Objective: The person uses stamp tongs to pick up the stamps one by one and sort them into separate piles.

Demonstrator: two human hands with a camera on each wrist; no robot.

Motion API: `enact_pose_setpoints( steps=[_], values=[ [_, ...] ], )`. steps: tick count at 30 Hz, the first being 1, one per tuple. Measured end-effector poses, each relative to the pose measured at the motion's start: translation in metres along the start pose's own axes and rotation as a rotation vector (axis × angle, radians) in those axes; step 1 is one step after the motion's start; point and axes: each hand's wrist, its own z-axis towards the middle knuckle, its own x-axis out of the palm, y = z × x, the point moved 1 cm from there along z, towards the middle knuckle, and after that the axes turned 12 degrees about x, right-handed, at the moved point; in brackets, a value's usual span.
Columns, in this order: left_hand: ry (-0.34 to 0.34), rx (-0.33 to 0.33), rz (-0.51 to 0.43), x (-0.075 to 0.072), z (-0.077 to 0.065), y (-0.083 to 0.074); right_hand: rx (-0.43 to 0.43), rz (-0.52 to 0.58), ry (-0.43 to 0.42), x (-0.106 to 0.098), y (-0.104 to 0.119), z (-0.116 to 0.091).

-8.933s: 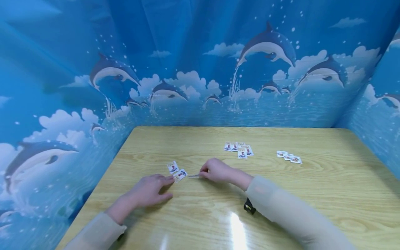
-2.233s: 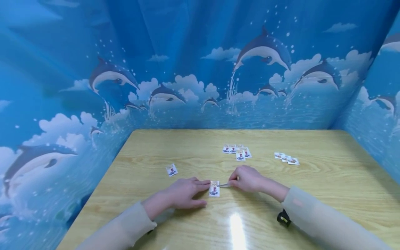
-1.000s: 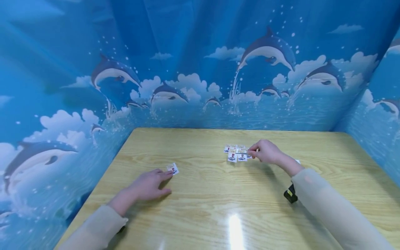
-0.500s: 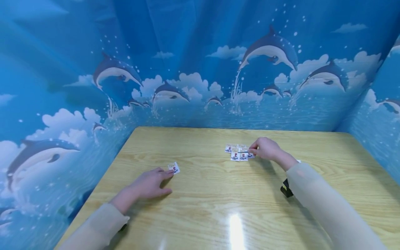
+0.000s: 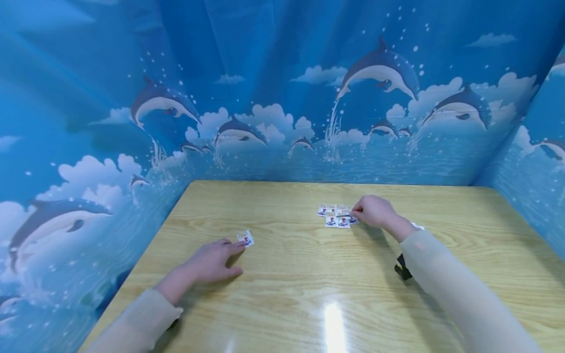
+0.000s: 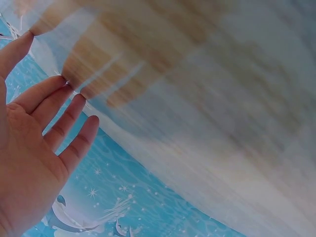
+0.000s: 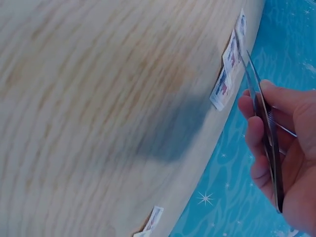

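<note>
My left hand (image 5: 212, 262) lies at the left of the table with its fingers extended. Its fingertips touch the lower edge of a small white stamp-like picture card (image 5: 245, 236); in the left wrist view the fingers (image 6: 71, 118) are straight and spread. My right hand (image 5: 374, 211) pinches a pair of metal tweezers (image 7: 270, 140) between thumb and fingers. The tweezers' tips stand slightly apart over a cluster of similar cards (image 5: 331, 220) at the back middle, laid in two overlapping rows. In the right wrist view, tips overlap the cards (image 7: 230, 57).
A further small group of cards (image 5: 417, 226) lies to the right, mostly hidden behind my right forearm. The wood-grain table (image 5: 282, 284) ends at the back against a blue dolphin-print curtain (image 5: 273, 88).
One card from the left pair was brought to mid-table, then into the cluster's front row, where it shifted right against its neighbour. My left hand returned to the remaining left card.
</note>
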Motion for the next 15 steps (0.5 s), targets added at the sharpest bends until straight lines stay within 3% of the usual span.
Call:
enact_pose_setpoints(
  steps=[8, 15],
  values=[
    [0.001, 0.006, -0.008, 0.000, 0.000, -0.001, 0.026, 0.015, -0.020, -0.010, -0.001, -0.008],
    [-0.006, 0.007, 0.003, 0.001, 0.000, 0.000, -0.035, 0.124, -0.003, -0.005, 0.033, -0.014]
  ],
)
